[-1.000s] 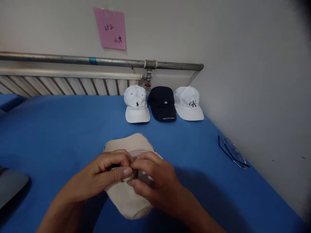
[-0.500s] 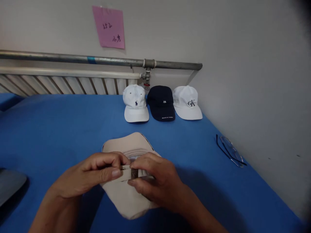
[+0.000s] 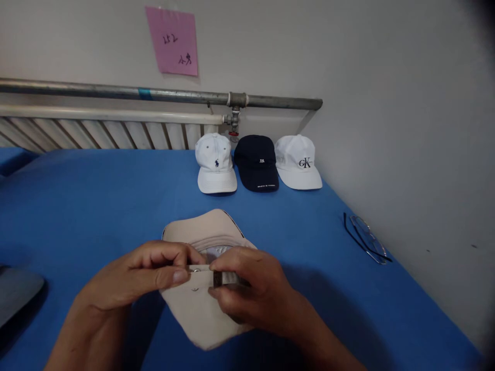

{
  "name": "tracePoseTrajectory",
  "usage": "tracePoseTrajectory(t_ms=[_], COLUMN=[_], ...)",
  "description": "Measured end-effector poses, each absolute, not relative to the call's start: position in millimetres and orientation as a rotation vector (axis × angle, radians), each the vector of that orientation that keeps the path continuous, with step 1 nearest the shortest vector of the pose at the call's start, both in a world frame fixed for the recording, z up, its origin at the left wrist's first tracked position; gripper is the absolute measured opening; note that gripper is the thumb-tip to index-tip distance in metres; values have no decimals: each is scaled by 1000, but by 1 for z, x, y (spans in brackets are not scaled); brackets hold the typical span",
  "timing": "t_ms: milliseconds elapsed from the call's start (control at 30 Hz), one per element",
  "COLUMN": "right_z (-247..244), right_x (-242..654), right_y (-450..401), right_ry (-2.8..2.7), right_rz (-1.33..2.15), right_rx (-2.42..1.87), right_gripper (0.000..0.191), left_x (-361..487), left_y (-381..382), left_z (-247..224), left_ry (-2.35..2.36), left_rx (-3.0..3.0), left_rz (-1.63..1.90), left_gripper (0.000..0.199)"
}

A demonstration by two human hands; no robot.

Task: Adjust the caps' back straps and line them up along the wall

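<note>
A beige cap [image 3: 201, 319] lies low in the middle of the view, its brim pointing away and its back strap toward me. My left hand [image 3: 154, 275] pinches the strap [image 3: 201, 277] at its left part, thumb in front and fingers behind. My right hand [image 3: 255, 288] grips the dark buckle [image 3: 217, 279] on the strap between thumb and forefinger. A small round metal eyelet shows on the strap between the hands. The right fingers hide the strap's right end.
Three caps stand in a row behind: white [image 3: 215, 162], navy [image 3: 256, 164] and white with letters [image 3: 298, 162]. Glasses [image 3: 367, 239] lie at the right edge of the blue surface [image 3: 96, 206]. A grey object [image 3: 19, 293] sits far left. A radiator [image 3: 96, 133] and pipe run along the wall.
The buckle and my right fingers have shifted slightly right along the strap. More of the strap and its eyelet now shows between my hands. The other caps stay put.
</note>
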State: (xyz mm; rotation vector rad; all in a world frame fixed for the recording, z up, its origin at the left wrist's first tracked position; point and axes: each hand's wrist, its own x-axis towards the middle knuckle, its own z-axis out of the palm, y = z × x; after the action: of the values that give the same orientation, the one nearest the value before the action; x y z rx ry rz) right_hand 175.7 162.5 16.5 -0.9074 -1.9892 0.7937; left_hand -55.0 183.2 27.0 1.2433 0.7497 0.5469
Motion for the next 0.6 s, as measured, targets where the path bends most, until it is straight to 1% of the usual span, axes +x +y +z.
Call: tracePoseTrajectory(t_ms=[167, 333, 400, 433, 533, 567, 600], right_z=[17, 14, 13, 12, 10, 8, 7], right_x=[178, 177, 177, 176, 176, 175, 175], right_y=[166, 169, 168, 168, 166, 166, 165], right_ry=[-1970, -1937, -1926, -1906, -1805, -1769, -1731], right_rz=[874, 876, 877, 875, 886, 899, 916], right_rx=[-928, -922, -951, -969, -1030, -1057, -1083], right_gripper=[17, 21, 22, 23, 21, 20, 19], left_x=[-54, -54, -55, -55, -55, -54, -53], left_y=[184, 185, 186, 186, 187, 187, 187], left_z=[25, 21, 20, 20, 19, 18, 18], left_ry=[762, 759, 695, 658, 664, 715, 773], left_rx=[1230, 1221, 1196, 1178, 1192, 1233, 1279], left_rz=[545, 586, 574, 562, 542, 544, 535], left_gripper=[26, 27, 22, 25, 60, 65, 62])
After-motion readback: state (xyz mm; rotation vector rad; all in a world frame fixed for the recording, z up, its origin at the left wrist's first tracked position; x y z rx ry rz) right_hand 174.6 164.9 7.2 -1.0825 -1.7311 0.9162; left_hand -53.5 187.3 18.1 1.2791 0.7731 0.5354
